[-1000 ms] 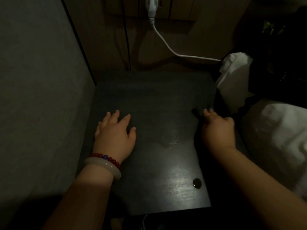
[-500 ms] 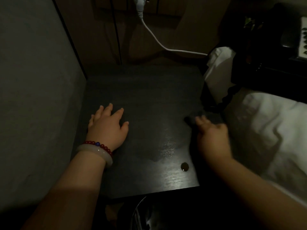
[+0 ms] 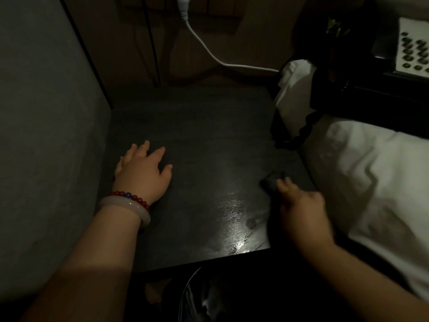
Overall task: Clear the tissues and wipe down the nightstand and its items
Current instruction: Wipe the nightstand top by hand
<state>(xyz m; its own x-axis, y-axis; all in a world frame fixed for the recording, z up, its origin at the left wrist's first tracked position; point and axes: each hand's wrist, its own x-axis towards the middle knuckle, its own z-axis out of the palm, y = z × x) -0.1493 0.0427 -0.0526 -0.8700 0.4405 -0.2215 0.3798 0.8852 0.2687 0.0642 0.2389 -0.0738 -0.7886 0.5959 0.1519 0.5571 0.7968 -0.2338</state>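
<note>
Where the light catches it, the nightstand [image 3: 197,135] shows a dark, flat wooden top with a wet, streaky sheen towards its front right corner; the rest of the top is dull and deep in shadow. On the nightstand's left half the left hand [image 3: 142,173] lies palm down, fingers straight and slightly spread, holding nothing, with a red bead bracelet [image 3: 132,197] and a pale bangle [image 3: 126,205] on the wrist. At the nightstand's right edge the right hand [image 3: 301,208] reaches forward, its fingertips on a small dark cloth [image 3: 271,180]; the hand is blurred, so I cannot tell whether it pinches the cloth or only presses it. A grey wall [image 3: 46,135] stands against the nightstand's left side and a white pillow [image 3: 371,170] lies just beside its right edge. Below the nightstand's front edge sits a lined bin [image 3: 204,298]. A white cable [image 3: 209,52] runs along the panel behind the nightstand.
</note>
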